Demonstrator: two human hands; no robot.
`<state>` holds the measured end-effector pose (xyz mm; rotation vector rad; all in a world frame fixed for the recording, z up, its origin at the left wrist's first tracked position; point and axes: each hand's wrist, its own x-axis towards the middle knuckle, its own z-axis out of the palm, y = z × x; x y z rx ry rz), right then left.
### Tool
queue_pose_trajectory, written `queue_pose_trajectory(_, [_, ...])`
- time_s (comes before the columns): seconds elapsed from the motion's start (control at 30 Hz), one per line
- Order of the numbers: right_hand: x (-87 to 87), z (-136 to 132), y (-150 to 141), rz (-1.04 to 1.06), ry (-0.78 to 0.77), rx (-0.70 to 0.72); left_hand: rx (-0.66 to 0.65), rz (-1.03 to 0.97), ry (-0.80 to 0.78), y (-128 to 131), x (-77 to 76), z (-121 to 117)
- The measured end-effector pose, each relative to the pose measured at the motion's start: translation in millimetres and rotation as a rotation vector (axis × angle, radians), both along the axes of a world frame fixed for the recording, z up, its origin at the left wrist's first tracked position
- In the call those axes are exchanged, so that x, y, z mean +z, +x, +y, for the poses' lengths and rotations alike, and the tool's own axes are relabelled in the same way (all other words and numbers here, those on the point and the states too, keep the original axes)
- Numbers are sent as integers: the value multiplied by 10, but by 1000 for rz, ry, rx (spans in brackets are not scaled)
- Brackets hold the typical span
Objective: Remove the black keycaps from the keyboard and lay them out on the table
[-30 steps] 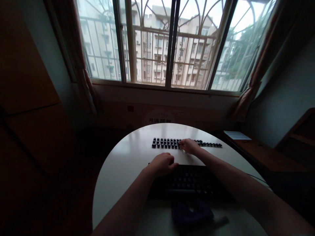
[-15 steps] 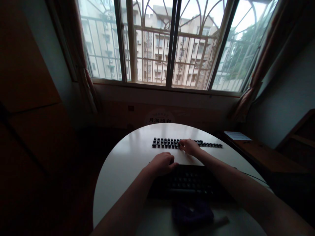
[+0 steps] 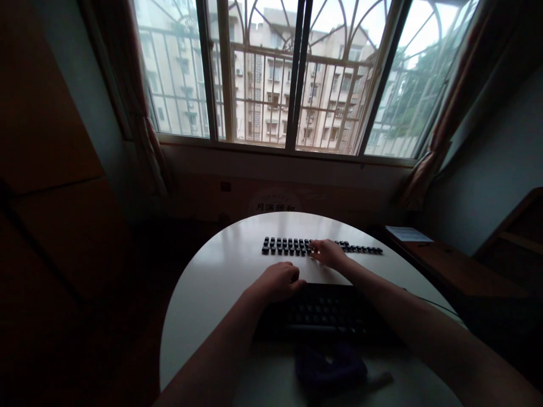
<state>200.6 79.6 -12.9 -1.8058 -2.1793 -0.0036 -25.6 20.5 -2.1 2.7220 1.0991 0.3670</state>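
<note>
Small black keycaps [image 3: 284,246] stand in rows across the far part of the white round table [image 3: 199,305]. My right hand [image 3: 327,252] reaches in at the middle of these rows, thumb and fingers pinched around a keycap at the near row; its fingertips partly cover the keycap. A black keyboard [image 3: 326,311] lies nearer to me, in shadow. Over its far left corner rests my left hand [image 3: 280,281], fingers curled under and thumb pointing right along the keyboard's edge. What those curled fingers hold, if anything, is hidden.
A dark purple object [image 3: 331,367], blurred, lies in front of the keyboard. A cable [image 3: 428,302] runs off the table's right side. Beyond the table are a barred window [image 3: 292,85] and, at right, a wooden desk [image 3: 458,268] with a paper sheet [image 3: 409,234].
Both hands stay almost where they were. The view has shifted very slightly, and the left thumb sits a touch further left.
</note>
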Motion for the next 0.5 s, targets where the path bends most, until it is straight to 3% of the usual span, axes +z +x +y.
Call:
queue_pose_trajectory(0.13, [109, -190, 0, 112, 81, 20, -1, -1, 15, -5, -15, 15])
queue_pose_trajectory(0.23, [295, -490, -59, 231, 155, 51, 0, 1, 13, -7, -34, 30])
queue_pose_trajectory(0.27, [391, -648, -100, 295, 178, 74, 0, 2, 10, -8, -38, 33])
queue_pose_trajectory(0.33, [622, -1059, -206, 671, 212, 217, 3, 1, 8, -8, -46, 38])
queue_pose_trajectory(0.4, [850, -1564, -306, 902, 211, 378, 8, -1, 6, -10, -52, 40])
queue_pose_trajectory(0.5, [988, -2310, -316, 860, 288, 425, 19, -5, 7, -14, -54, 39])
